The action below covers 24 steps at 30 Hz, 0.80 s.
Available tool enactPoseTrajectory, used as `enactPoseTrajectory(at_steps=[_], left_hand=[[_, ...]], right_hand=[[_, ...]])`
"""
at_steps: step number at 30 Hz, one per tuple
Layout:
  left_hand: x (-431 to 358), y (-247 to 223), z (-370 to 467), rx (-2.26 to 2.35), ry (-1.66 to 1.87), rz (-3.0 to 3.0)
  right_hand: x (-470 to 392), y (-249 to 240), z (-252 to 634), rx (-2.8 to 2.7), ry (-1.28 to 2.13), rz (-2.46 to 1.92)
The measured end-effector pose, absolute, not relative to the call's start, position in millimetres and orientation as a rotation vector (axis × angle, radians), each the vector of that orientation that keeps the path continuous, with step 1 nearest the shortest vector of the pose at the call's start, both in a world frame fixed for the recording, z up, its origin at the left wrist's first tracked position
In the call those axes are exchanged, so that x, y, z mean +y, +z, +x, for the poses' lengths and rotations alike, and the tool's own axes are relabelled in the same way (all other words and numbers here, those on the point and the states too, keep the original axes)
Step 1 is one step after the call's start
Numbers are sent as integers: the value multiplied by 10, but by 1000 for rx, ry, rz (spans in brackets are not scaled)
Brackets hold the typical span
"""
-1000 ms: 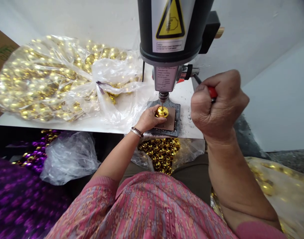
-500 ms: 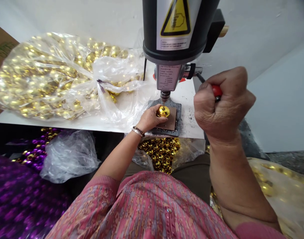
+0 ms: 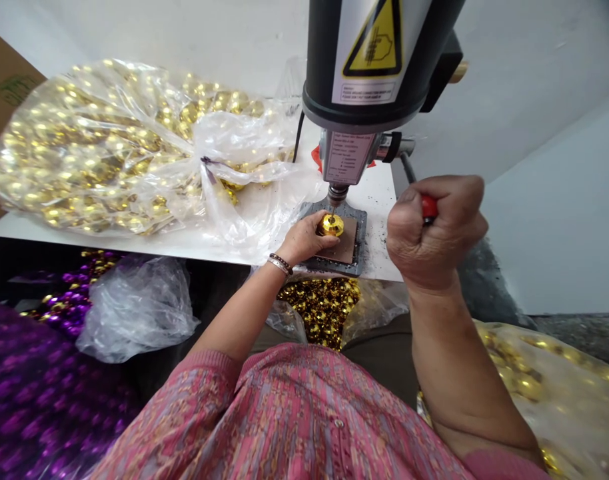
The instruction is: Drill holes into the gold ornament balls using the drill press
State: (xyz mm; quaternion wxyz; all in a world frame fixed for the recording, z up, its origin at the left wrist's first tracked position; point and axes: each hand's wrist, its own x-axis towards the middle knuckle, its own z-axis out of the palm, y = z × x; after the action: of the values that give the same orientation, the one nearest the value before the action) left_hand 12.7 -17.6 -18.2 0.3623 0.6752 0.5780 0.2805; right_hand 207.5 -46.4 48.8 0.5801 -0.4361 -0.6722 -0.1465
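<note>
My left hand (image 3: 304, 238) grips a shiny gold faceted ball (image 3: 332, 227) between thumb and fingers, on the brown pad (image 3: 342, 250) of a drill press base (image 3: 362, 233). Right above the ball is the thin drill bit, under the chuck (image 3: 337, 193); whether it has entered the ball I cannot tell. My right hand (image 3: 437, 230) is wrapped round the red knob (image 3: 429, 207) of the drill press lever (image 3: 408, 167). Overhead hangs the black drill press motor housing (image 3: 384, 80) with a yellow warning label.
A big clear bag (image 3: 99, 153) of gold balls lies on the white table (image 3: 224, 250) to the left. Below the table edge is an open bag of gold balls (image 3: 329, 307). Purple shiny balls (image 3: 44, 387) stand at lower left, another gold-filled bag (image 3: 559, 387) at lower right.
My right hand has moved down with the lever knob. My left hand still holds the gold ball at the same spot on the pad. The whole view has shifted slightly.
</note>
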Motion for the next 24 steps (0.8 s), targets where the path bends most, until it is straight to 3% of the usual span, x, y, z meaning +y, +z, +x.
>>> enactPoseTrajectory(at_steps=[12,16,20,24], left_hand=[[-180,-210,127,1473,744,1754],[-169,-245,118,1435,767,1709],[-254,-224,96,1421,786,1714],[-522,-191,31,1418,833,1731]], right_hand=[[-359,187,1951,-1437,-377,-931],[-368,564,1949,-1436,-323,-945],[-262,1119,1953,-1387,-35,-1096],[-122,1284,1981,-1374,115,-1146]])
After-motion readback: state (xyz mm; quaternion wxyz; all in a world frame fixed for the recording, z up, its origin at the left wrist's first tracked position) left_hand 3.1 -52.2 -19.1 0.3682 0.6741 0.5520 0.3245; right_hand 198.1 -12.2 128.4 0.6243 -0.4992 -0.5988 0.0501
